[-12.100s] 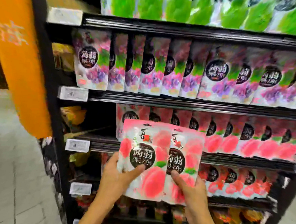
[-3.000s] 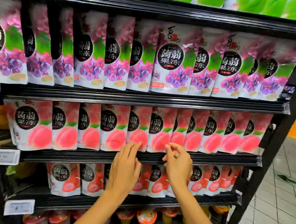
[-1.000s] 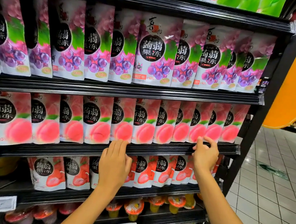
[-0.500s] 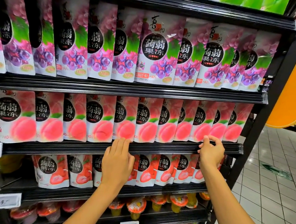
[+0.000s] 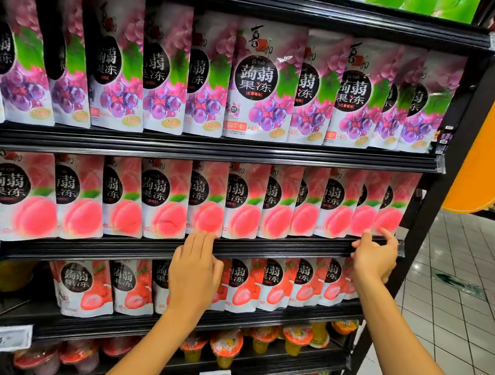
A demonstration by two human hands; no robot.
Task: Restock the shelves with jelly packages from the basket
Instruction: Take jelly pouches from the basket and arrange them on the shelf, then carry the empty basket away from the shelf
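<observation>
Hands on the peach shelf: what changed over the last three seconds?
The right hand slid right along the peach packages to the row's end. The left hand stayed flat at the shelf edge mid-row. Neither hand holds a package; the rows look unchanged.

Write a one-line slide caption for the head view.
Both hands, left and right, rest empty at the shelf edge below the peach jelly pouches.

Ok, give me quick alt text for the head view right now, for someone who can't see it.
Both bare hands touch the front rail of the peach jelly shelf: the left hand mid-row, the right hand at the row's right end, under the last peach packages. Grape packages fill the shelf above, strawberry packages the one below.
</observation>
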